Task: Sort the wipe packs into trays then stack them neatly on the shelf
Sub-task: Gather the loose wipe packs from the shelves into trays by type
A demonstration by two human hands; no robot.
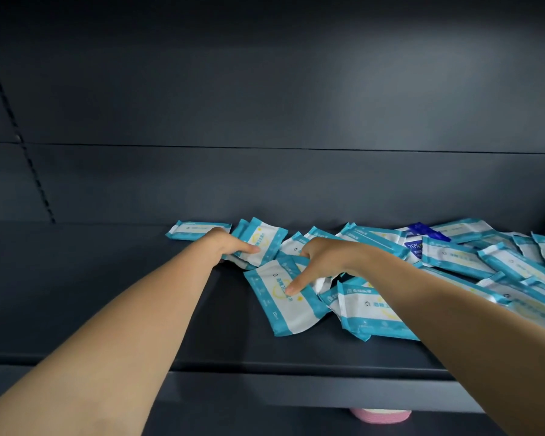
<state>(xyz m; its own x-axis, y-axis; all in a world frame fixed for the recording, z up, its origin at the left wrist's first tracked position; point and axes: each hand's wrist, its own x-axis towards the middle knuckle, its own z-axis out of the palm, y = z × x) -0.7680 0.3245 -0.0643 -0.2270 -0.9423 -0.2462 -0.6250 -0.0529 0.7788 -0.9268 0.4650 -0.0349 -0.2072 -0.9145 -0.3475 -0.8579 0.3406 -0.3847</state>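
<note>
Barely started: my left hand (230,245) pinches a wipe pack (263,239), right hand (320,262) thumb presses another pack (283,298), rest loose beyond my fingers on the shelf (107,294), no trays visible.

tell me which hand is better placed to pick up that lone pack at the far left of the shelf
Left. The left hand already sits just beside the lone pack, gripping a neighbouring teal pack. The right hand is farther right, its thumb on another pack.
</note>
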